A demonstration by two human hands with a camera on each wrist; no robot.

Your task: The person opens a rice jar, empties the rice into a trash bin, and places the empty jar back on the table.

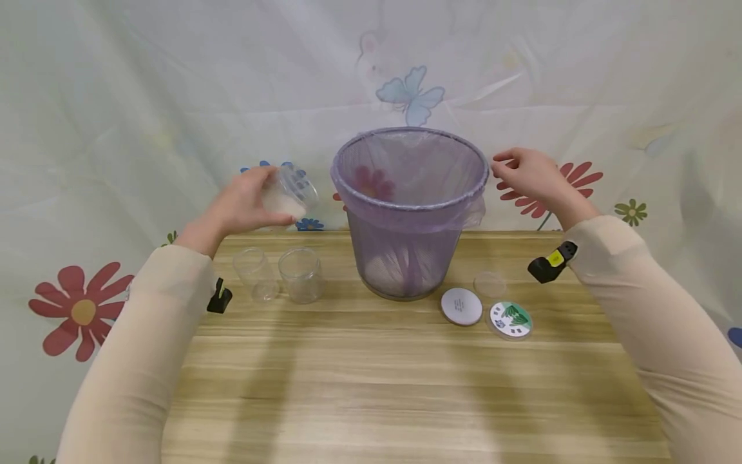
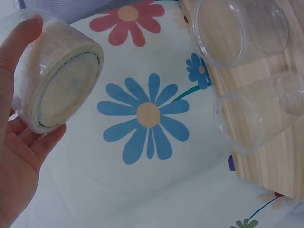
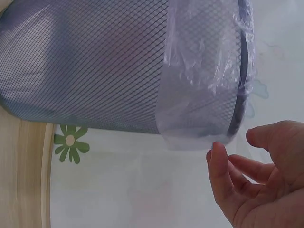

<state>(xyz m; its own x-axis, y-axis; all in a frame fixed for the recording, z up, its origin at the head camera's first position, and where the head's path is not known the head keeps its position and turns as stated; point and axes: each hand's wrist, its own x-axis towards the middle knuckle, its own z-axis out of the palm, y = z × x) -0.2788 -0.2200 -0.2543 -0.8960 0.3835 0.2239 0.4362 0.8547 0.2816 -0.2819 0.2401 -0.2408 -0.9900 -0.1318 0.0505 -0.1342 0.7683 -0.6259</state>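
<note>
My left hand [image 1: 240, 201] grips a clear jar [image 1: 297, 188] above the table's back edge, left of the bin. The jar is tilted, its mouth toward the bin, and whitish stuff shows inside; in the left wrist view its round base [image 2: 70, 90] faces the camera. A mesh waste bin [image 1: 400, 258] stands upright, lined with a thin purple bag [image 1: 400, 216] folded over its rim. By the bin's right rim, my right hand [image 1: 530, 175] holds nothing, its fingers loosely bent. The right wrist view shows its fingertips [image 3: 218, 151] close to the bag's folded edge.
Two clear jars [image 1: 300, 274] stand without lids on the wooden table [image 1: 371, 380], left of the bin. To its right lie a white disc [image 1: 461, 307], a lid with a green print [image 1: 511, 320] and a clear disc [image 1: 489, 284]. A flowered curtain [image 1: 232, 96] hangs behind.
</note>
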